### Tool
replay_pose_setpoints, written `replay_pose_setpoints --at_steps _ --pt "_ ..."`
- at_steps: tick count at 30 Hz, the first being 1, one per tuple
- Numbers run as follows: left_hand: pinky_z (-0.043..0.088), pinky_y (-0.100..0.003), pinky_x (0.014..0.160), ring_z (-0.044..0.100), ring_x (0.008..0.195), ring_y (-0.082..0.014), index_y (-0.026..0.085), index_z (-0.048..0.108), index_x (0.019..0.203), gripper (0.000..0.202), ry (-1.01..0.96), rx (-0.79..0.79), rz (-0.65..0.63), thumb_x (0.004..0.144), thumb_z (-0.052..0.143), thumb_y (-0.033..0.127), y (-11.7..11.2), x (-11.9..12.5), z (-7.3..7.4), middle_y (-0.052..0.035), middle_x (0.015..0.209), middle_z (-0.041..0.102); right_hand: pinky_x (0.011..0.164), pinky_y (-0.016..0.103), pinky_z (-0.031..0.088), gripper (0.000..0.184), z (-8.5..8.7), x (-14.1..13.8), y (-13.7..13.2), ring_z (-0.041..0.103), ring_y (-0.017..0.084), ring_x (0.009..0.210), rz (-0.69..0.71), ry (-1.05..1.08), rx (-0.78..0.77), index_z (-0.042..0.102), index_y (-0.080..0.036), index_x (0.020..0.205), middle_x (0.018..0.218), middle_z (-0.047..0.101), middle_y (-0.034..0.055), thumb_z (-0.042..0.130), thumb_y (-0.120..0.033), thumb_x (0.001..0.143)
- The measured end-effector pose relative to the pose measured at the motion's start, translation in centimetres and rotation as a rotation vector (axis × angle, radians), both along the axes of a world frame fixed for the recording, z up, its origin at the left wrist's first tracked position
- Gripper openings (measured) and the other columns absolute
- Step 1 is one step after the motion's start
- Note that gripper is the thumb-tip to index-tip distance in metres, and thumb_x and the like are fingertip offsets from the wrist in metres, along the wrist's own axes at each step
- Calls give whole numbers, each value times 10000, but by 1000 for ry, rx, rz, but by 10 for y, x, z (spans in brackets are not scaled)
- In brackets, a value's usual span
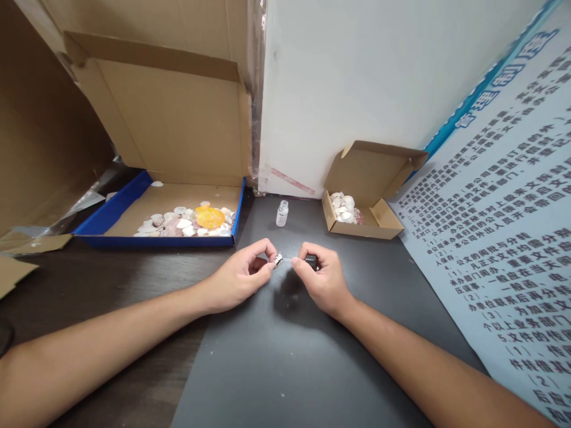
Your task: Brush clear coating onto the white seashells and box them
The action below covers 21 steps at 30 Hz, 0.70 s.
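Observation:
Between thumb and fingertips, my left hand (244, 274) pinches a small shell (277, 260) with dark and pale markings. My right hand (323, 278) is closed around a black cap (311, 261), partly hidden by the fingers. From it a thin pale applicator brush (286, 260) points left to the shell; whether its tip touches the shell I cannot tell. Just beyond both hands stands a small clear glass bottle (282, 215), upright and without a cap, with print on its side.
At the left, an open blue-sided cardboard box (156, 241) holds many white shells and an orange one (210, 217). A smaller open carton (388, 229) with shells stands back right. Grey mat (285, 362) covers the table; a printed board (504, 238) leans along the right.

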State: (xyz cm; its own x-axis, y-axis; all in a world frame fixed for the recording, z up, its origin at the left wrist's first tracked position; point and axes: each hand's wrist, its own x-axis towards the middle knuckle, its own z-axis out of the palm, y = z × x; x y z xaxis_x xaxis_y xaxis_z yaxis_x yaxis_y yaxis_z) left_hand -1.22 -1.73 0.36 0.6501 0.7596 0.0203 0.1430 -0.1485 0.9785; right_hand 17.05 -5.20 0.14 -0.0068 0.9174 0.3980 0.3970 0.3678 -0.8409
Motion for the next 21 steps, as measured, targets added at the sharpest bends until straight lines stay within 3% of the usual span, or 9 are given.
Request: replay_pose_setpoints --at_steps 6,13,18,21 --pt "314 -187 447 368 489 -61 199 443 858 204 -4 -31 -3 908 524 379 1 0 -1 84 610 401 503 227 263 290 0 0 3 315 87 512 -147 -65 43 387 -200 586 530 330 -64 552 -267 815" --pt "367 -192 445 399 437 -65 210 427 864 237 -64 -92 48 900 547 411 7 0 -5 106 533 398 496 225 273 289 0 1 -1 327 86 498 12 -64 70 377 -204 584 525 346 -61 539 -266 814" --pt "353 -184 440 394 447 -58 205 438 860 245 -48 -79 44 901 555 416 6 -1 -5 99 555 408 501 228 271 285 -1 2 2 331 90 499 -129 -150 25 394 -201 590 518 349 -61 542 -278 821" --pt "362 -187 446 388 440 -61 208 431 855 250 -52 -107 54 901 552 421 6 0 -4 105 522 395 504 226 280 290 0 2 2 331 91 503 -97 -113 57 389 -204 594 522 346 -61 533 -284 833"
